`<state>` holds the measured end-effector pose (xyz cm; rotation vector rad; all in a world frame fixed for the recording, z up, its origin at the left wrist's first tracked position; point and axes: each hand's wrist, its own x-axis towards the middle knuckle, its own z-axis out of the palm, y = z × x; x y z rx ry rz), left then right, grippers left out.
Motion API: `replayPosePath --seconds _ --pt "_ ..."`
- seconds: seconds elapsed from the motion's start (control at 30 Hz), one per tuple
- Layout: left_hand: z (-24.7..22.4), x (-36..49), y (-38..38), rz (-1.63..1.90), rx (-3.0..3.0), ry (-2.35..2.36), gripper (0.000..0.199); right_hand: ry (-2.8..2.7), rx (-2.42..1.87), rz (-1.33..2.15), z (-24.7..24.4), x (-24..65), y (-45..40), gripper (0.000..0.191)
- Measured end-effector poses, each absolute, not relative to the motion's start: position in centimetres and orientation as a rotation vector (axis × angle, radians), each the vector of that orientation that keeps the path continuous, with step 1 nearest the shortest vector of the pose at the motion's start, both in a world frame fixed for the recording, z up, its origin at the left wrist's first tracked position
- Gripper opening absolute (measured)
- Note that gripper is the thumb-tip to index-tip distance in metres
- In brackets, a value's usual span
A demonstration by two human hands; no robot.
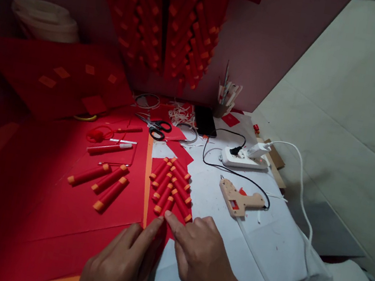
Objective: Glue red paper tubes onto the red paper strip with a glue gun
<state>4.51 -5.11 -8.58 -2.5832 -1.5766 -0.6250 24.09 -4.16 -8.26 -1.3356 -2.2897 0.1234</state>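
Fingers: left hand (123,264) and right hand (200,257) meet at the 6 o'clock end of the firecracker cluster (173,186); index fingertips extended and nearly touching each other, pressing down on the red paper at the cluster's lowest tubes. Remaining fingers loosely curled, not clamped on anything; neither hand grips an object.

Item: firecracker cluster, red rolled tubes with orange bands, arranged in a herringbone on a red strip, lying at table centre, just above the fingertips.

Handling note: judged best done with even, light pressure from both fingertips so the lowest tubes stay aligned with the rows above; pressing off-centre could skew the pattern.

Adjacent stock:
- Loose tubes (104,183), three, at 9 o'clock of the cluster, on red paper sheet (35,211).
- Glue gun (239,199), at 3 o'clock, lying on its side on white paper, cord running to power strip (244,158) at 1 o'clock.
- Scissors (155,126), at 11 o'clock.
- Phone (205,120), at 12 o'clock.
- Hanging firecracker decoration (172,18), at 12 o'clock, well above.
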Motion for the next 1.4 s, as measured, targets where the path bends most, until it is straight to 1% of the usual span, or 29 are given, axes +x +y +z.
replayPosePath --seconds 0.33,0.5,0.6,0.7,0.77,0.8,0.93,1.1,1.3,1.4 --pt "-8.9 4.6 -5.4 -0.645 -2.625 -1.624 0.039 -2.224 -1.299 0.136 -7.9 24.2 -4.1 0.044" --pt "-8.4 5.1 -5.6 -0.765 -2.584 -1.690 0.033 -2.104 -1.345 0.072 -7.6 24.3 -4.1 0.040" --pt "-7.1 4.7 -5.3 -0.729 -2.599 -1.631 0.033 -2.028 -1.416 0.091 -7.6 24.5 -4.1 0.040" --pt "-5.0 4.0 -4.2 -0.638 -2.662 -1.421 0.039 -1.993 -1.461 0.126 -7.6 24.5 -4.0 0.039" --pt "-3.5 3.7 -3.1 -0.669 -2.653 -1.271 0.038 -1.983 -1.475 0.152 -7.6 24.5 -4.1 0.038" --pt "-2.8 3.7 -2.5 -0.638 -2.658 -1.273 0.037 -1.980 -1.477 0.167 -7.6 24.5 -4.1 0.038" --pt "-1.6 4.3 -0.1 -0.631 -2.723 -1.582 0.022 -1.996 -1.474 0.219 -7.6 24.7 -4.3 0.039" --pt "-2.4 6.0 2.0 -0.641 -2.856 -1.993 0.020 -2.021 -1.473 0.263 -7.8 24.9 -4.5 0.043" --pt "-3.6 7.8 2.6 -0.643 -2.851 -2.031 0.018 -2.050 -1.465 0.289 -7.9 25.0 -4.5 0.048" --pt "-4.0 8.0 2.5 -0.645 -2.847 -2.043 0.018 -2.072 -1.467 0.266 -7.9 25.1 -4.4 0.045"
